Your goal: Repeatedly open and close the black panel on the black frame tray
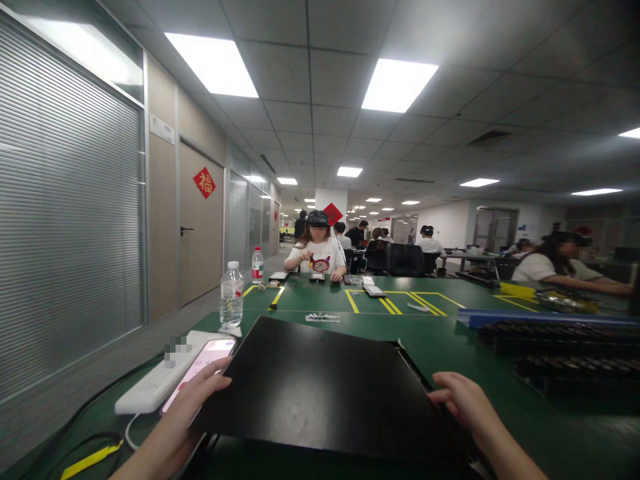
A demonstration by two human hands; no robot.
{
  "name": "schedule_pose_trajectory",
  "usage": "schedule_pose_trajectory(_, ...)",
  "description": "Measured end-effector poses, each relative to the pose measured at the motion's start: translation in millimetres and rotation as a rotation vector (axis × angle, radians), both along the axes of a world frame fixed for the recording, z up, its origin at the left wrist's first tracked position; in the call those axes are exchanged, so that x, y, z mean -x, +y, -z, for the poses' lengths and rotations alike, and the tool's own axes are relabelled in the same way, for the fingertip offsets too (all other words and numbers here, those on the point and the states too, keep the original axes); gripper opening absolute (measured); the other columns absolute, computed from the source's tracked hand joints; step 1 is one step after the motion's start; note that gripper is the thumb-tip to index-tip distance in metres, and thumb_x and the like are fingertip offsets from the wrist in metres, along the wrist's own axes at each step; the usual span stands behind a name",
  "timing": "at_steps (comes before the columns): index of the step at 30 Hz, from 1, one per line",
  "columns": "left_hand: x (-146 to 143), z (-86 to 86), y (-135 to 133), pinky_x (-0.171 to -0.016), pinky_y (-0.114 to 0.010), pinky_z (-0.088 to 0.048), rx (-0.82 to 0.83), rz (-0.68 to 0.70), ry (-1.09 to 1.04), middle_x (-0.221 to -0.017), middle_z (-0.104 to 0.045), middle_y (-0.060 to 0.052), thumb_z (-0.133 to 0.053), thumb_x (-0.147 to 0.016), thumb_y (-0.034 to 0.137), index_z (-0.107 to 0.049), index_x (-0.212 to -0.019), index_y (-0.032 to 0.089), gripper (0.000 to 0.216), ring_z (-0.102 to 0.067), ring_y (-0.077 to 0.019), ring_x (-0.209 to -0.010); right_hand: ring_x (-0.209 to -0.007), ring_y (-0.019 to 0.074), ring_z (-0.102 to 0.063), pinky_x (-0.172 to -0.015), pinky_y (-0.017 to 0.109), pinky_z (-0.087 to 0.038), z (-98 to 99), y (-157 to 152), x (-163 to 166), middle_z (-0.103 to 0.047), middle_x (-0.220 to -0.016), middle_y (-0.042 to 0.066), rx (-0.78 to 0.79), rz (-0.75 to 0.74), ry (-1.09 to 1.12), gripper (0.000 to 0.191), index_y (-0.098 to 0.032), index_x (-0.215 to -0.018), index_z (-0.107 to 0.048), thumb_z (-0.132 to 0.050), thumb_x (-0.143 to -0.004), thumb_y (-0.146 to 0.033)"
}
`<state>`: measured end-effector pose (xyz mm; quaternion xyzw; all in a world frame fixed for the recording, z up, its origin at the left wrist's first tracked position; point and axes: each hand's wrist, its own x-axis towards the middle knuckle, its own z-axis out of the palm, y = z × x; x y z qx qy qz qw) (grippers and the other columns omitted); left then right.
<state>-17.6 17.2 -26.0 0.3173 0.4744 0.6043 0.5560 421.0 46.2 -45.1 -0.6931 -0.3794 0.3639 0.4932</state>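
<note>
1. head view, nearest: a black panel [320, 393] lies between the two hands over the near part of the green table [440, 343], its broad face up and seemingly a little askew. some dark structure [414, 360] shows past its right edge; what it is, i cannot tell.
2. at the panel's left edge, the left hand [196, 399] grips with bent fingers, a digit along the rim; what lies beneath is hidden.
3. at the panel's right edge, the right hand [465, 401] has loosely curled fingers, tips against or just beside the rim; whether they grip, i cannot tell.
4. to handle it well, i would hold both edges evenly, keep the panel level, and check the right rim against the dark structure before pressing; fingertips are best kept out of that gap.
5. just left of the panel, a phone [214, 348] leans on or lies beside a white case [147, 388]; elbow room there looks tight, so sideways swings seem risky.
6. beyond the panel's far left corner stands a water bottle [232, 298].
7. farther, past the panel's far edge, a co-worker [327, 248] sits across the table.
</note>
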Motion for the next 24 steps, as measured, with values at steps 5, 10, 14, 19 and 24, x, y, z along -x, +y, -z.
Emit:
schedule_pose_trajectory(5, 1, 4.4, 3, -0.064, -0.029, -0.052, 0.0, -0.004, 0.004, -0.088, -0.072, -0.005, -0.066, -0.059, 0.018, -0.055, -0.116, 0.021, 0.058, -0.067, -0.0244, -0.081, -0.032, 0.0075, -0.032, -0.038, 0.022, -0.024, 2.6, 1, -3, -0.066, -0.053, 0.009, -0.009, -0.004, -0.002, 0.031, -0.013, -0.088, -0.054, -0.05, -0.067, -0.036)
schedule_pose_trajectory(10, 4, 7.7, 5, -0.065, -0.03, -0.052, 0.013, 0.015, 0.005, -0.089, -0.072, -0.005, -0.067, -0.06, 0.019, -0.054, -0.117, 0.023, 0.058, -0.067, -0.025, -0.081, -0.033, 0.0086, -0.034, -0.039, 0.023, -0.025, 2.3, 1, -4, -0.066, -0.052, 0.008, -0.005, 0.014, -0.037, 0.029, -0.014, -0.084, -0.055, -0.049, -0.066, -0.036)
schedule_pose_trajectory(14, 3, 6.1, 4, -0.066, -0.03, -0.052, 0.018, 0.037, -0.006, -0.09, -0.072, -0.004, -0.068, -0.058, 0.022, -0.057, -0.112, 0.024, 0.056, -0.066, -0.0254, -0.083, -0.036, 0.01, -0.038, -0.04, 0.024, -0.027, 1.1, 0, -5, -0.067, -0.053, 0.008, -0.006, 0.019, -0.053, 0.028, -0.015, -0.083, -0.055, -0.049, -0.065, -0.036)
schedule_pose_trajectory(19, 2, 9.5, 6, -0.066, -0.03, -0.052, 0.004, 0.047, -0.002, -0.089, -0.072, -0.003, -0.07, -0.056, 0.022, -0.059, -0.107, 0.026, 0.052, -0.066, -0.026, -0.085, -0.038, 0.0114, -0.041, -0.042, 0.024, -0.029, 1.2, -1, -7, -0.066, -0.052, 0.007, -0.007, 0.038, -0.123, 0.028, -0.015, -0.082, -0.057, -0.049, -0.065, -0.036)
schedule_pose_trajectory(24, 2, 12.5, 8, -0.066, -0.029, -0.051, -0.003, 0.047, 0.01, -0.091, -0.071, -0.004, -0.069, -0.057, 0.023, -0.057, -0.111, 0.022, 0.055, -0.066, -0.0248, -0.084, -0.047, 0.0151, -0.05, -0.046, 0.025, -0.034, 6.2, 3, -12, -0.067, -0.054, 0.007, -0.019, 0.039, -0.235, 0.029, -0.016, -0.08, -0.06, -0.05, -0.064, -0.037)
